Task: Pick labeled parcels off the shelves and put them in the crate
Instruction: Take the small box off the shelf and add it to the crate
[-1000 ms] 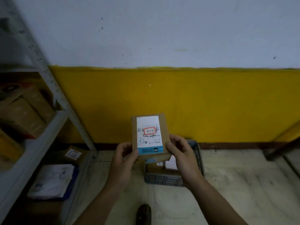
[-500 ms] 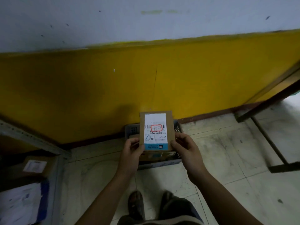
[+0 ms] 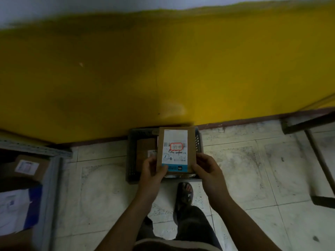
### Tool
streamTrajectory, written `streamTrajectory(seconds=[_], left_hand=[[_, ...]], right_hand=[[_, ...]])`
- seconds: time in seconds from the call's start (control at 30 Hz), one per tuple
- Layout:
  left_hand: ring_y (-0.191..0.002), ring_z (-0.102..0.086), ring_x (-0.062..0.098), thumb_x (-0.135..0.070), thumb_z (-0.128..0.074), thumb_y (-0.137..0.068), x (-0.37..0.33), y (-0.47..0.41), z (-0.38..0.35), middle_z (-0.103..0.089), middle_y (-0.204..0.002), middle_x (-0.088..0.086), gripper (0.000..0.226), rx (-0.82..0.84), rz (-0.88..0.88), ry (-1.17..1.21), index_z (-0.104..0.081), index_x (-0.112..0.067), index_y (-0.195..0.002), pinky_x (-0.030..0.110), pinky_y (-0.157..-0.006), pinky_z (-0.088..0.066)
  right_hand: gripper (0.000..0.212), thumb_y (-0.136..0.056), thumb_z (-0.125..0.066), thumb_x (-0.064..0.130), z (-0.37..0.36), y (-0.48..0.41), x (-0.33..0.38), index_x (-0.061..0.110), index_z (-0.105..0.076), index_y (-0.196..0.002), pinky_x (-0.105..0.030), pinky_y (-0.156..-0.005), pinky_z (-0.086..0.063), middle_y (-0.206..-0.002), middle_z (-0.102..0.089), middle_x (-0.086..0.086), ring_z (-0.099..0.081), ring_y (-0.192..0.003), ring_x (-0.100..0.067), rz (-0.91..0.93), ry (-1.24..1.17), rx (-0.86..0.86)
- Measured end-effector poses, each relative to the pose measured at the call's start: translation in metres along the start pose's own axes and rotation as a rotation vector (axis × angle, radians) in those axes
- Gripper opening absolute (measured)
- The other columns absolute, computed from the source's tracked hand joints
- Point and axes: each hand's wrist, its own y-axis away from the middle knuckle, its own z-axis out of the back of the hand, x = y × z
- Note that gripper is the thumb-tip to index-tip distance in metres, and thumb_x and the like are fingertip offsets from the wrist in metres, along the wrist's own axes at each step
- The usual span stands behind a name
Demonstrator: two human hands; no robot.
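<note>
Ahead of you the wall [image 3: 163,69] is glossy yellow paint under a pale band, meeting a floor [image 3: 253,169] of square, speckled, scuffed pale tiles. At your left a grey metal shelf unit [image 3: 50,196] holds 1 brown cardboard box [image 3: 27,167] with a white label and, nearer you, a flat white mailer [image 3: 12,209] lying on something blue.

Against the wall sits the crate [image 3: 132,156], dark rectangular plastic with perforated sides. Inside it lies at least 1 brown cardboard packet [image 3: 145,151].

You hold the flat rectangular cardboard parcel [image 3: 176,142] above the crate's right half. Its white label, with a red-outlined box and a blue strip, faces you. Your left hand [image 3: 151,172] and right hand [image 3: 208,169] grasp its 2 lower corners, thumbs on the face, fingers curled behind.
</note>
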Motion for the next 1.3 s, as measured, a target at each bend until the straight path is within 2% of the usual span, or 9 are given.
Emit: streamTrajectory(seconds=[0.17, 0.27, 0.37, 0.5, 0.67, 0.8, 0.97, 1.23, 1.3], left_hand=[[-0.107, -0.058, 0.009, -0.010, -0.062, -0.091, 0.030, -0.039, -0.038, -0.058, -0.120, -0.006, 0.042, -0.064, 0.059, 0.098, -0.044, -0.030, -0.123, 0.025, -0.083, -0.052], [-0.112, -0.057, 0.015, -0.011, -0.066, -0.088, 0.063, -0.071, -0.051, -0.057, -0.122, -0.006, 0.051, -0.127, 0.112, 0.118, -0.041, -0.032, -0.127, 0.034, -0.091, -0.053], [-0.118, -0.056, 0.020, -0.012, -0.068, -0.087, 0.103, -0.108, -0.054, -0.057, -0.128, -0.002, 0.053, -0.158, 0.147, 0.108, -0.043, -0.033, -0.128, 0.042, -0.094, -0.054], [-0.112, -0.059, 0.017, 0.001, -0.063, -0.087, 0.141, -0.144, -0.050, -0.060, -0.123, -0.001, 0.048, -0.104, 0.203, 0.169, -0.050, -0.026, -0.124, 0.025, -0.077, -0.057], [-0.100, -0.061, 0.007, 0.003, -0.063, -0.086, 0.195, -0.199, -0.037, -0.063, -0.113, -0.006, 0.047, -0.063, 0.244, 0.023, -0.055, -0.026, -0.122, 0.018, -0.068, -0.056], [-0.093, -0.057, 0.003, 0.003, -0.060, -0.088, 0.225, -0.246, -0.035, -0.058, -0.109, -0.013, 0.046, 0.046, 0.255, -0.082, -0.054, -0.030, -0.120, 0.013, -0.059, -0.054], [-0.108, -0.057, 0.011, 0.006, -0.057, -0.088, 0.256, -0.302, -0.043, -0.056, -0.116, -0.015, 0.051, 0.205, 0.252, -0.146, -0.055, -0.033, -0.120, 0.021, -0.071, -0.057], [-0.132, -0.047, 0.022, -0.004, -0.054, -0.094, 0.300, -0.361, -0.066, -0.038, -0.152, 0.002, 0.069, 0.239, 0.193, -0.353, -0.024, -0.031, -0.151, 0.031, -0.087, -0.055], [-0.133, -0.046, 0.025, -0.006, -0.052, -0.096, 0.315, -0.366, -0.072, -0.044, -0.147, 0.002, 0.057, 0.199, 0.187, -0.385, -0.033, -0.027, -0.145, 0.038, -0.091, -0.053]], right_hand=[[0.025, -0.092, -0.060, 0.004, 0.022, -0.042, -0.036, 0.026, -0.059, -0.103, -0.018, -0.075, -0.056, -0.108, -0.068, 0.007, -0.067, -0.097, -0.003, -0.076, 0.003, 0.018], [0.024, -0.091, -0.063, 0.006, 0.023, -0.064, -0.075, 0.025, -0.060, -0.106, -0.027, -0.084, -0.058, -0.111, -0.069, 0.004, -0.067, -0.103, -0.009, -0.144, 0.021, -0.007], [0.027, -0.090, -0.064, 0.007, 0.022, -0.086, -0.125, 0.016, -0.058, -0.115, -0.020, -0.076, -0.058, -0.115, -0.068, 0.003, -0.067, -0.103, -0.007, -0.219, 0.025, -0.047], [0.029, -0.091, -0.063, 0.008, 0.031, -0.104, -0.175, 0.022, -0.058, -0.116, -0.016, -0.069, -0.055, -0.117, -0.066, 0.008, -0.064, -0.108, -0.005, -0.295, 0.038, -0.091], [0.053, -0.094, -0.061, 0.013, 0.049, -0.147, -0.234, 0.028, -0.039, -0.141, -0.031, -0.097, -0.040, -0.126, -0.051, 0.019, -0.053, -0.117, -0.008, -0.307, 0.151, -0.188], [0.034, -0.096, -0.059, 0.024, 0.052, -0.194, -0.270, 0.038, -0.046, -0.124, -0.015, -0.083, -0.044, -0.104, -0.056, 0.033, -0.059, -0.092, 0.014, -0.298, 0.283, -0.105], [0.040, -0.096, -0.054, 0.027, 0.047, -0.243, -0.323, 0.025, -0.046, -0.135, -0.046, -0.089, -0.057, -0.120, -0.065, 0.001, -0.065, -0.106, -0.023, -0.353, 0.448, 0.043], [0.042, -0.097, -0.053, 0.023, 0.057, -0.269, -0.376, 0.019, -0.045, -0.138, -0.015, -0.069, -0.047, -0.119, -0.059, 0.003, -0.058, -0.103, -0.017, -0.374, 0.533, -0.024], [0.043, -0.096, -0.054, 0.021, 0.056, -0.271, -0.386, 0.020, -0.044, -0.138, -0.021, -0.077, -0.052, -0.125, -0.059, 0.001, -0.058, -0.109, -0.019, -0.394, 0.539, -0.028]])
